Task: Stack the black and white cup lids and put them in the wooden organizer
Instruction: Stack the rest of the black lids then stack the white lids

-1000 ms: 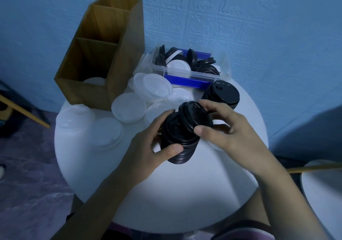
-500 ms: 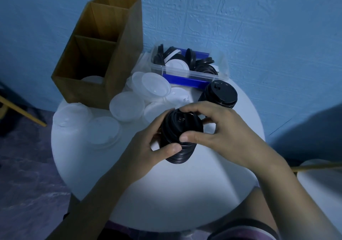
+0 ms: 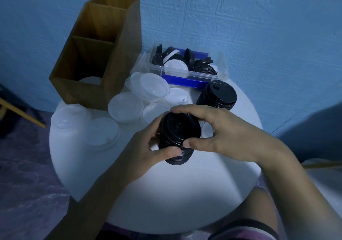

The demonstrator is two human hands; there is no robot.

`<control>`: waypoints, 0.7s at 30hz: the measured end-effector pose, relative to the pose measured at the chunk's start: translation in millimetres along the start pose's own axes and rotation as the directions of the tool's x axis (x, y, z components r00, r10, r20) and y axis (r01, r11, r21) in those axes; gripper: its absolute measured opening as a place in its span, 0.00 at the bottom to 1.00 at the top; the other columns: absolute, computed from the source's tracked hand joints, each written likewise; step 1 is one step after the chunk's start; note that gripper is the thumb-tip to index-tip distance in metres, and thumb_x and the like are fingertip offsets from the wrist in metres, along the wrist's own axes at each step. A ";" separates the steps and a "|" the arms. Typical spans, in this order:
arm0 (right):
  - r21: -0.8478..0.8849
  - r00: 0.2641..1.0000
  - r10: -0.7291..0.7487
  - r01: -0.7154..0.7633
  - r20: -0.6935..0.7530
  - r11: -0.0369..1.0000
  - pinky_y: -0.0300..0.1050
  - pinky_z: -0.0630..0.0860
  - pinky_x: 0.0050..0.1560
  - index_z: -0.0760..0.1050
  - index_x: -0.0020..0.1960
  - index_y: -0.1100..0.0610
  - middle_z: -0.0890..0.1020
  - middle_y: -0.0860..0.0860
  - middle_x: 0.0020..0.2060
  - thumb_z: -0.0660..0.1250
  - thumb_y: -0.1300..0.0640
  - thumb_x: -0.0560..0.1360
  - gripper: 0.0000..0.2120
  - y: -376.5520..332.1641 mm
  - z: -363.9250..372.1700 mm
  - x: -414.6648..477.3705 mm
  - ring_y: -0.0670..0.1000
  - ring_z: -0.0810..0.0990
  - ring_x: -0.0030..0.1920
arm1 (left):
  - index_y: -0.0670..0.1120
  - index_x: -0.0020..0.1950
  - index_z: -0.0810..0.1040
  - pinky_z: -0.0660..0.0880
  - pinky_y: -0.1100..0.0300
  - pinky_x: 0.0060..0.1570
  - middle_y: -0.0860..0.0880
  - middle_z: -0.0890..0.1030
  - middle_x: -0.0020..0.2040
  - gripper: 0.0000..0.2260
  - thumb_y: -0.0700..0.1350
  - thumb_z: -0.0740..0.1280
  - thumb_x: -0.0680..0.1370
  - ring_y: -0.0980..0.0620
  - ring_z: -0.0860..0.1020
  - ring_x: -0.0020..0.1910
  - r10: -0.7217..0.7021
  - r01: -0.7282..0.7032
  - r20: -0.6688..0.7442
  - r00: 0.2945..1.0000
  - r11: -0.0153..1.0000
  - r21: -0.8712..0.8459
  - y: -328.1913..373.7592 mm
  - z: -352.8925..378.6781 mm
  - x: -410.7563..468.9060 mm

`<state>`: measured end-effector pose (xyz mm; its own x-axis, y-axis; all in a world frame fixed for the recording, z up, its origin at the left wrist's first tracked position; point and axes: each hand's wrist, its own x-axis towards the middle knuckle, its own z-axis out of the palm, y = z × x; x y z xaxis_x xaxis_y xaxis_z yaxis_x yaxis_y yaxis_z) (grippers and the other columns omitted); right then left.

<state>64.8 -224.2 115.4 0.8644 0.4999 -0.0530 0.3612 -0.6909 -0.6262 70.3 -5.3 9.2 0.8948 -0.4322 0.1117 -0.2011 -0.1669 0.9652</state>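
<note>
At the left, the organizer [image 3: 122, 69] is seen standing at the back edge of the table [image 3: 175, 193], its two compartments open upward. Something white, probably a lid or two, is made out in the near one, while the far one cannot be seen into. Just beside it, white lids [image 3: 125, 107] are scattered loose and overlapping, not yet stacked, it is judged.

Now to the middle: the black stack [image 3: 178, 138] is gripped from the side by the left hand [image 3: 146, 158], thumb in front and fingers curled behind, so the tilted column is stopped from splaying. Whether its lower end rests on the table cannot be told. From the other side its top lid is pinched by the right hand [image 3: 227, 138], thumb at the near rim and fingers arched over the far rim, a hold that looks meant for pressing that lid square onto the rest.

Behind, the bin [image 3: 185, 72] is found holding a jumble of black lids on edge with a white one among them, so more sorting is left. At its right front corner a second stack [image 3: 218, 95] is parked upright, presumably set aside until it can be carried to the organizer
</note>
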 end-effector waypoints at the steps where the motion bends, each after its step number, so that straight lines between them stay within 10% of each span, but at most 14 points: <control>1: -0.013 1.000 -0.003 0.003 0.008 1.000 0.45 0.73 0.67 0.70 0.73 0.41 0.78 0.35 0.63 0.76 0.52 0.74 0.30 -0.3 -0.6 0.5 0.39 0.75 0.66 | 0.59 0.75 0.69 0.73 0.44 0.68 0.51 0.81 0.65 0.33 0.49 0.75 0.71 0.50 0.78 0.67 -0.001 0.001 0.002 1.000 1.000 -0.002 0.0 -0.2 0.0; 21: -0.163 0.989 -0.014 -0.009 -0.144 0.987 0.41 0.71 0.63 0.74 0.70 0.44 0.79 0.38 0.63 0.75 0.43 0.72 0.27 -9.8 17.0 2.4 0.41 0.74 0.63 | 0.63 0.75 0.67 0.75 0.44 0.66 0.54 0.80 0.67 0.37 0.52 0.77 0.68 0.51 0.78 0.67 0.004 -0.005 -0.055 0.998 1.000 -0.020 -1.2 6.5 -0.6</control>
<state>57.4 -207.3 108.1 0.9005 0.4295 0.0686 0.4052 -0.7713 -0.4909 67.4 -10.6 6.5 0.9146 -0.3835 0.1284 -0.1978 -0.1472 0.9691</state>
